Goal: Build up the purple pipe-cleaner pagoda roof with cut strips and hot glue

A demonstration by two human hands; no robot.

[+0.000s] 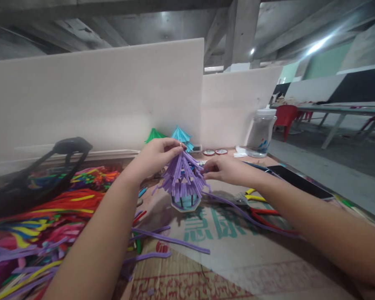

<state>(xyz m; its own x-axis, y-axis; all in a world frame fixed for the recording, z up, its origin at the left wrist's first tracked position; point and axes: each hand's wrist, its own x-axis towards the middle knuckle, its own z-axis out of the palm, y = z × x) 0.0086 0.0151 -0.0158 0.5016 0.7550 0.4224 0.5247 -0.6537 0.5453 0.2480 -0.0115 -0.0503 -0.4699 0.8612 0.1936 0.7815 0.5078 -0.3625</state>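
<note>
A small tower model (185, 181) stands upright at the middle of the table, with two tiers of purple fuzzy strips for roofs above a light blue body on an octagonal base. My left hand (161, 154) pinches the peak of its top roof between thumb and fingers. At the model's right side, my right hand (220, 168) has its fingers curled together by the purple strips; whatever lies between the fingertips is too small to make out. Loose purple strips (175, 241) lie in front of the model, and a long one runs off to the right.
Colourful fuzzy strips (78, 200) are piled at the left beside a blurred black object (71, 146). Pliers with red handles (265, 212) lie under my right forearm. Behind stand green (155, 134) and blue (181, 134) roofed models, a clear bottle (261, 133) and a white partition (96, 96).
</note>
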